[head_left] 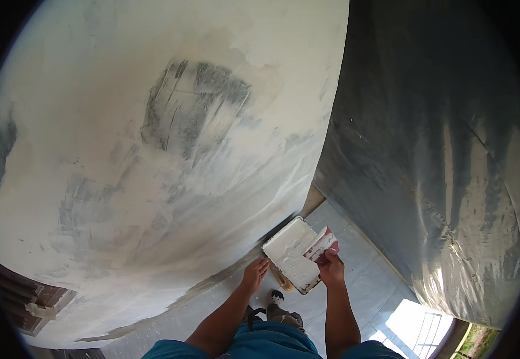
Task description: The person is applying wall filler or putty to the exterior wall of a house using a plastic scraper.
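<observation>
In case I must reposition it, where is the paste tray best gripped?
Probably the left rim of the tray, coming from the left: white paste covers its flat middle, and the left hand is beside that edge, while the right hand holds the scraper opposite.

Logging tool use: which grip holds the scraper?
The right grip: it holds the reddish, white-smeared scraper, which overlaps the tray in view. The left grip, near the tray's left edge, shows no tool.
</observation>
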A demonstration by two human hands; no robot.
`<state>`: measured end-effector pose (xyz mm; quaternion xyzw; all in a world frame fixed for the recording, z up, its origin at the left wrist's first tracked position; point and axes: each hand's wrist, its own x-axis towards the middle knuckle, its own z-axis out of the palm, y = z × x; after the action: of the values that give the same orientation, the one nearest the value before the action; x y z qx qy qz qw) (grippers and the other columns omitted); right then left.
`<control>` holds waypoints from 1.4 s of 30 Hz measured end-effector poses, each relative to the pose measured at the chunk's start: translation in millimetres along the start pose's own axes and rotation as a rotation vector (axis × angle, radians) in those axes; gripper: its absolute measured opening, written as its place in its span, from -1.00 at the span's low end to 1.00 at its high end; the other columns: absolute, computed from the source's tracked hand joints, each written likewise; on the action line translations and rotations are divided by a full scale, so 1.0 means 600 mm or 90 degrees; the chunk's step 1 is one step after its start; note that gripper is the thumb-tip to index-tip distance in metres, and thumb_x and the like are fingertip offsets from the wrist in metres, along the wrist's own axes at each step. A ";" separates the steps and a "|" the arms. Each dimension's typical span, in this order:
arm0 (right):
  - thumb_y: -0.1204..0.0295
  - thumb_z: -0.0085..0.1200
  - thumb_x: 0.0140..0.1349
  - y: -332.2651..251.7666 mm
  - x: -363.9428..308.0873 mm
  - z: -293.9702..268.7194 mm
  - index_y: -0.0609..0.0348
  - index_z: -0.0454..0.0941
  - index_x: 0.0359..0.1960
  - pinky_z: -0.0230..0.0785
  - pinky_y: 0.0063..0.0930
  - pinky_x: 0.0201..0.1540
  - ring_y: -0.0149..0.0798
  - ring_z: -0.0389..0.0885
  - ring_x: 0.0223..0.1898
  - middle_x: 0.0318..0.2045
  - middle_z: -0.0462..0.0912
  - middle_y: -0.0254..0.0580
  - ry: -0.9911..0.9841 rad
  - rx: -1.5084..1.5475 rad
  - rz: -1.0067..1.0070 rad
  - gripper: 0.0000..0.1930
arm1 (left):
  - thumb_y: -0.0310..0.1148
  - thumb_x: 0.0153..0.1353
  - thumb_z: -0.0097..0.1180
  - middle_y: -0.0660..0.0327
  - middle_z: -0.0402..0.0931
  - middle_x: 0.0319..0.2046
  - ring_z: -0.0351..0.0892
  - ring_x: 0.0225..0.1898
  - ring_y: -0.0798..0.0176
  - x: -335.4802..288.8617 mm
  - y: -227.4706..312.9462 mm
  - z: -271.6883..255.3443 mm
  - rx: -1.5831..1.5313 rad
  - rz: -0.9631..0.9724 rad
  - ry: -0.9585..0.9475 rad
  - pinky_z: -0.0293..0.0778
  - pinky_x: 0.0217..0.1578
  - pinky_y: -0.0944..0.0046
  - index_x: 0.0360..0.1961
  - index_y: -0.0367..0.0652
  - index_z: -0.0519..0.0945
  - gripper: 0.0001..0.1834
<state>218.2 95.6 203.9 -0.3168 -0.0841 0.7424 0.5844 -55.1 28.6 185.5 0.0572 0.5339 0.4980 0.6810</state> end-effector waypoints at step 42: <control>0.65 0.25 0.02 0.044 -0.107 0.786 0.19 0.63 0.03 0.58 -0.30 0.04 -0.06 0.68 -0.02 -0.02 0.68 -0.06 -0.045 -0.686 -1.142 -0.55 | -0.16 0.24 -0.06 0.02 0.43 0.30 0.07 0.50 -0.13 -0.452 0.580 -0.031 0.931 1.398 0.493 -0.33 0.49 -0.22 0.14 -0.22 0.55 -0.48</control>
<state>-63.9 144.1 584.9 -0.3344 -0.6251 -0.0905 0.6994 -266.5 -7.1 571.4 0.6470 0.5072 0.3675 -0.4350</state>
